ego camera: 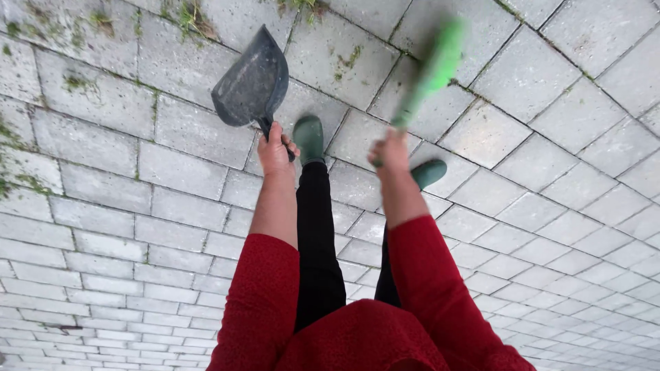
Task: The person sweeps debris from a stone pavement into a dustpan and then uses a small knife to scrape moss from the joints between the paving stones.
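Observation:
My left hand (276, 150) grips the handle of a dark grey dustpan (251, 81), which points forward and up over the paving. My right hand (390, 151) is closed on the handle of a bright green brush (434, 65); the brush is blurred. Both arms wear red sleeves pushed up past the forearm. Below the hands are my black trousers and two dark green boots (309, 138), the left one ahead of the right.
Grey rectangular paving stones (536, 165) cover the whole ground. Moss and small weeds (189, 17) grow in the joints at the top and far left edge.

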